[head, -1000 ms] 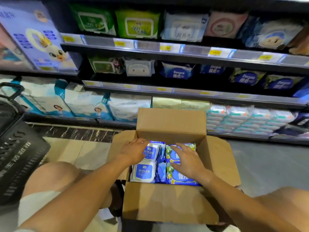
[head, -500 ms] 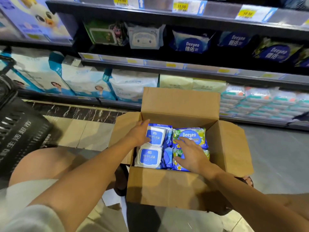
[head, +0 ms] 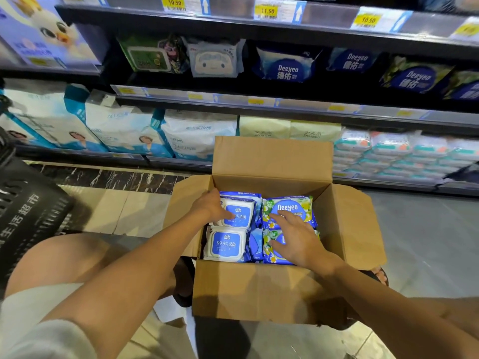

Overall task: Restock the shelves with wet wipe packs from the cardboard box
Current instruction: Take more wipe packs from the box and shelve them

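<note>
- An open brown corrugated cardboard box (head: pixel 261 291) sits on the tiled shop floor before dark metal shelves (head: pixel 285 104), its four flaps folded outward and its matte walls creased.
- Inside lie soft, glossy plastic wet wipe packs, flat and labels up: two white packs with blue rectangular lids on the left, one (head: pixel 239 212) behind the other (head: pixel 226 243), their printing reading upright from the near wall.
- On the right, a blue-and-green flowered "Deeyeo" pack (head: pixel 291 207) lies with its long axis across the box; a second flowered pack (head: pixel 274 251) sits just nearer.
- The left hand (head: pixel 210 207) rests fingers-down on the far white pack, loosely curled; whether it grips cannot be told.
- The right hand (head: pixel 298 238) lies spread, fingers splayed flat over the flowered packs, clasping nothing.
</note>
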The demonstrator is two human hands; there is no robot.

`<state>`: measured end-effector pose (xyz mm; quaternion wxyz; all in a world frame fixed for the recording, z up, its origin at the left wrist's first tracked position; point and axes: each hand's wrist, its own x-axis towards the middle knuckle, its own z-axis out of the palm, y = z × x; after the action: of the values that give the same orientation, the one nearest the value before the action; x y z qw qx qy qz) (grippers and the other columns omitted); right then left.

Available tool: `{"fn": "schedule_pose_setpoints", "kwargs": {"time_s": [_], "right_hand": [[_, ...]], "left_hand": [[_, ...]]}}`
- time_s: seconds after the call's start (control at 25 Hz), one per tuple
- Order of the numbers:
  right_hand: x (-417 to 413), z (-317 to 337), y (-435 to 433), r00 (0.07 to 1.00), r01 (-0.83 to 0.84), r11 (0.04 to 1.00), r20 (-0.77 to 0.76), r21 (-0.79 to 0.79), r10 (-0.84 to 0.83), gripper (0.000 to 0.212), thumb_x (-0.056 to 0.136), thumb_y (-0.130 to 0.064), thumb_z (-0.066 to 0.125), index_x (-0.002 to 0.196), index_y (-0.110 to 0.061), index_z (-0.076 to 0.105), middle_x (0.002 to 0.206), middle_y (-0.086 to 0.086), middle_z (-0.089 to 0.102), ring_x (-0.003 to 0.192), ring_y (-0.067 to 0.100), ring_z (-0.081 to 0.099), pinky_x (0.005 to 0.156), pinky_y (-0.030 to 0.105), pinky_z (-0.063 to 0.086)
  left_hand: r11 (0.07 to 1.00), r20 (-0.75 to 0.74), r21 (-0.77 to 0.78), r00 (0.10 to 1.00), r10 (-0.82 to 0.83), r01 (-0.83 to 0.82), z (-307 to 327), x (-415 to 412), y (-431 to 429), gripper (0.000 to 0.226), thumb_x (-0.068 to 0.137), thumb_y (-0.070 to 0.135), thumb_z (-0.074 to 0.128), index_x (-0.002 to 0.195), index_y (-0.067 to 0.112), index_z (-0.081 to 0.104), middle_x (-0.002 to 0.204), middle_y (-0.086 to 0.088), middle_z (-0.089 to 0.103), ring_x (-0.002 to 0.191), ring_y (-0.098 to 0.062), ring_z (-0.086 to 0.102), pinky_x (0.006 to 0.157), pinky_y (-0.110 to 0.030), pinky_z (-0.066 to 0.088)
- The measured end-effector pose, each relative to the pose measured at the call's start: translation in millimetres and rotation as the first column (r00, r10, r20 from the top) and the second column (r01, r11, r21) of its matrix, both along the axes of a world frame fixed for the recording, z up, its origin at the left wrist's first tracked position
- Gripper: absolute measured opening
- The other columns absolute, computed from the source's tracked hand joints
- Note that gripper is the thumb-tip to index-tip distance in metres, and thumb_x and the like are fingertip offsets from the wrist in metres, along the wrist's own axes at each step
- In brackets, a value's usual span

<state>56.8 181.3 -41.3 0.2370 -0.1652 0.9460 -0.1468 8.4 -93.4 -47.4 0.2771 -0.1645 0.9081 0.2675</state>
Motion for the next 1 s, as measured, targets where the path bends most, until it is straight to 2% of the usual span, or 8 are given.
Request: {"fn": "schedule_pose_setpoints", "kwargs": {"time_s": [0.16, 0.32, 0.56, 0.64, 0.72, 0.8, 0.88, 1.0], "right_hand": [[0, 3, 1, 1.0, 0.009, 1.0, 0.004, -0.004, -0.009, 0.075, 0.096, -0.05, 0.061, 0.161, -0.034, 0.026, 0.169, -0.001, 0.023, 0.154, 0.025, 0.023, 0.121, 0.048, 0.028], [1, 4, -2, 1.0, 0.003, 1.0, 0.015, -0.012, -0.003, 0.075, 0.097, -0.048, 0.061, 0.161, -0.032, 0.026, 0.168, -0.001, 0.023, 0.154, 0.025, 0.025, 0.121, 0.046, 0.028], [1, 12, -19, 0.999, -0.038, 0.998, 0.015, -0.059, 0.039, 0.076, 0.096, -0.048, 0.061, 0.161, -0.029, 0.026, 0.164, -0.002, 0.031, 0.149, 0.023, 0.032, 0.117, 0.045, 0.031], [1, 17, -30, 0.998, -0.064, 0.995, 0.02, -0.073, 0.066, 0.076, 0.096, -0.049, 0.061, 0.161, -0.028, 0.027, 0.162, -0.002, 0.034, 0.147, 0.024, 0.034, 0.117, 0.046, 0.033], [1, 18, -42, 0.996, -0.076, 0.993, 0.042, -0.089, 0.08, 0.077, 0.095, -0.051, 0.062, 0.16, -0.028, 0.028, 0.161, -0.002, 0.037, 0.146, 0.025, 0.037, 0.116, 0.047, 0.034], [0, 17, -52, 0.993, -0.079, 0.993, 0.076, -0.09, 0.086, 0.081, 0.094, -0.057, 0.063, 0.161, -0.029, 0.027, 0.161, -0.001, 0.036, 0.147, 0.025, 0.036, 0.117, 0.047, 0.033], [-1, 15, -59, 0.989, -0.093, 0.994, 0.113, -0.064, 0.1, 0.089, 0.09, -0.063, 0.065, 0.162, -0.029, 0.025, 0.163, 0.0, 0.034, 0.149, 0.025, 0.033, 0.117, 0.047, 0.032], [-2, 8, -66, 0.98, -0.113, 0.994, 0.166, -0.005, 0.113, 0.1, 0.084, -0.073, 0.066, 0.163, -0.029, 0.023, 0.166, -0.001, 0.03, 0.152, 0.024, 0.029, 0.118, 0.048, 0.031]], "left_hand": [[0.997, 0.026, 0.07, 1.0, -0.01, 0.009, 9, -3, -3, 0.056, 0.074, 0.036, 0.092, 0.115, 0.021, 0.057, 0.126, -0.001, 0.068, 0.111, -0.019, 0.068, 0.093, -0.039, 0.059], [0.991, 0.018, 0.131, 1.0, -0.013, 0.01, 16, -1, 0, 0.06, 0.079, 0.028, 0.09, 0.118, 0.022, 0.045, 0.128, -0.003, 0.065, 0.113, -0.021, 0.066, 0.095, -0.043, 0.058], [0.978, -0.133, 0.209, 0.991, 0.013, 0.015, 46, 5, -1, 0.063, 0.081, 0.03, 0.088, 0.124, 0.021, 0.043, 0.123, -0.004, 0.065, 0.107, -0.022, 0.068, 0.082, -0.041, 0.062], [0.969, -0.189, 0.249, 0.981, 0.049, 0.0, 65, 8, -6, 0.061, 0.083, 0.027, 0.087, 0.124, 0.019, 0.042, 0.122, -0.004, 0.064, 0.107, -0.019, 0.066, 0.076, -0.033, 0.058], [0.962, -0.246, 0.274, 0.965, 0.09, -0.019, 81, 13, -16, 0.052, 0.086, 0.022, 0.086, 0.119, 0.02, 0.046, 0.119, -0.001, 0.064, 0.102, -0.013, 0.062, 0.066, -0.02, 0.048], [0.956, -0.272, 0.29, 0.954, 0.123, -0.04, 92, 21, -29, 0.044, 0.087, 0.019, 0.084, 0.116, 0.02, 0.05, 0.111, 0.003, 0.064, 0.092, -0.005, 0.061, 0.063, -0.016, 0.044], [0.947, -0.274, 0.31, 0.946, 0.174, -0.084, 97, 30, -46, 0.04, 0.087, 0.019, 0.084, 0.113, 0.019, 0.052, 0.106, 0.005, 0.064, 0.088, -0.004, 0.063, 0.069, -0.022, 0.051], [0.924, -0.245, 0.335, 0.93, 0.275, -0.185, 90, 42, -68, 0.043, 0.084, 0.024, 0.087, 0.114, 0.016, 0.058, 0.115, -0.001, 0.07, 0.102, -0.018, 0.069, 0.089, -0.043, 0.06]]}}
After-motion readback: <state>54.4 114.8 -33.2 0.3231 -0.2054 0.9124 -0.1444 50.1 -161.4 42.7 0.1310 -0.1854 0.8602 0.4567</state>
